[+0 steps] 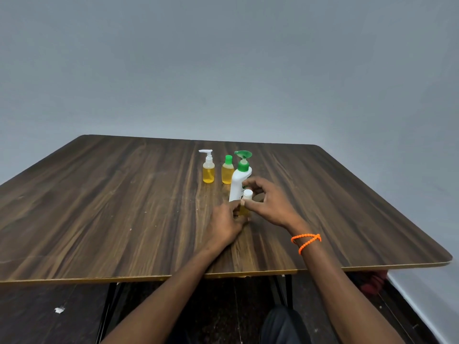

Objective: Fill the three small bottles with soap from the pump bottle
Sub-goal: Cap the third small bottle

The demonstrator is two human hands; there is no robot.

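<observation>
risk noted: the third small bottle (pixel 244 210), just right of frame centre on the table (pixel 99 194), stands directly in front of the pump bottle (pixel 240 181). if the white cap (pixel 248 193) goes on crooked, soap could leak; a hard twist could also tip the bottle or knock the pump bottle behind it.

left hand (pixel 224 224): fingers curled round the yellow body, holding it on the table, forearm running to the lower left. right hand (pixel 269 204): arched above, thumb and fingertips narrowed onto the cap, wrist with orange bracelet (pixel 306 240) raised. whether the cap is being tightened or loosened cannot be told.

the other two small bottles, white-pump (pixel 208 170) and green-capped (pixel 227 172), stand capped, holding yellow liquid, above centre. judged: task near its end.
</observation>
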